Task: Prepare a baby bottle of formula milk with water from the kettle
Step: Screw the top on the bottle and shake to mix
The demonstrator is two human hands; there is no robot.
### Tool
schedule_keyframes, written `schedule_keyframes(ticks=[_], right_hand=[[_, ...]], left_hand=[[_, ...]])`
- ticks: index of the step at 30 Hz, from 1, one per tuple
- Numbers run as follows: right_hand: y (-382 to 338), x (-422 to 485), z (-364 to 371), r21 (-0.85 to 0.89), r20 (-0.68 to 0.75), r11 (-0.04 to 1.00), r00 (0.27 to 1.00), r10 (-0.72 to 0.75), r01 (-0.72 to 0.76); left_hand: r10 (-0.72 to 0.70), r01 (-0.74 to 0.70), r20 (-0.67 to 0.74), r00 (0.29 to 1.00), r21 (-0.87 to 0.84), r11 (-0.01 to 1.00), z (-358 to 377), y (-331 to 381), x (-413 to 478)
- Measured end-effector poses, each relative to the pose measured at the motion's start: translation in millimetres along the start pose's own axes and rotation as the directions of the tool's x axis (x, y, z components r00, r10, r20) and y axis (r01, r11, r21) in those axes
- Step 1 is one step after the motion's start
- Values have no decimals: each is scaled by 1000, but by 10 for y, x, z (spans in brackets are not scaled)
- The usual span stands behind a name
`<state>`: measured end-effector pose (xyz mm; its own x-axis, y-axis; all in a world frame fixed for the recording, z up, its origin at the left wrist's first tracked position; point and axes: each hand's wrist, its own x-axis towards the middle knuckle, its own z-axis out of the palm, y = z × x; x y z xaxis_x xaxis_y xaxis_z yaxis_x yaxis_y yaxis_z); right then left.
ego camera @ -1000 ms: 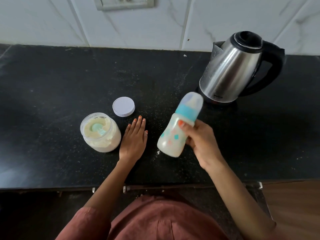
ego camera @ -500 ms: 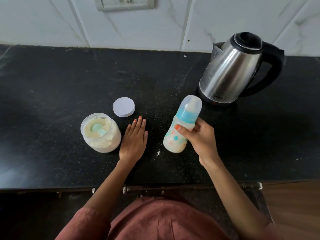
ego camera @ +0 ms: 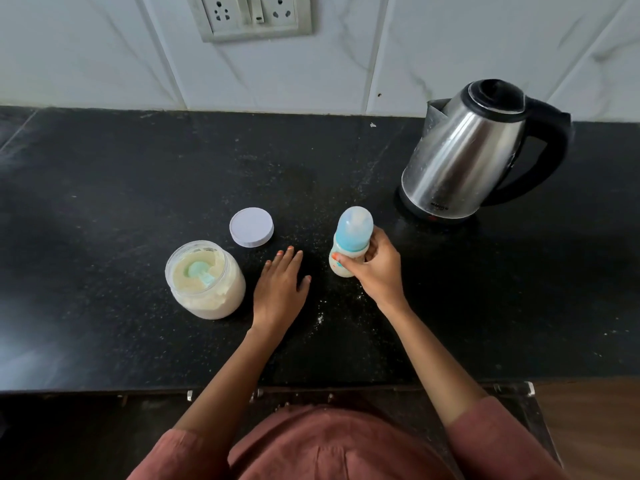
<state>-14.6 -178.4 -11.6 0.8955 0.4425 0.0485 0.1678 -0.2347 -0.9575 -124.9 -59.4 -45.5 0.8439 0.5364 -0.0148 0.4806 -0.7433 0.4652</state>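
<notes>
The baby bottle point(ego camera: 350, 237), capped with a blue collar and clear cover and filled with milky liquid, stands upright on the black counter point(ego camera: 104, 202). My right hand point(ego camera: 375, 268) is wrapped around its body. My left hand point(ego camera: 278, 289) lies flat on the counter between the bottle and the open formula jar point(ego camera: 206, 280), holding nothing. A blue scoop point(ego camera: 201, 273) rests in the powder. The jar's white lid point(ego camera: 251, 226) lies just behind the jar. The steel kettle point(ego camera: 467, 154) with a black handle sits on its base at the back right.
Spilled powder specks point(ego camera: 320, 318) dot the counter near my hands. A tiled wall with a socket panel point(ego camera: 251, 15) rises behind the counter. The counter's front edge point(ego camera: 311, 386) runs just before my body.
The bottle went from tilted and lifted in my right hand to upright on the counter. My left hand stayed flat in place.
</notes>
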Motion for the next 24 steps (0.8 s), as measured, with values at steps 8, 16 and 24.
schedule_keyframes(ticks=[8,16,24], right_hand=[[106,85,-116,-41,94,999,995,27,-23],[172,271,-159,-50,105,998,993,54,-49],[96,982,-61,-42,124,998,991,40,-35]], left_hand=[[52,-27,34,998,-513,858,41,313,227],[2,32,46,999,-716,698,97,481,439],[-72,30,-29,997,-708,706,81,575,1105]])
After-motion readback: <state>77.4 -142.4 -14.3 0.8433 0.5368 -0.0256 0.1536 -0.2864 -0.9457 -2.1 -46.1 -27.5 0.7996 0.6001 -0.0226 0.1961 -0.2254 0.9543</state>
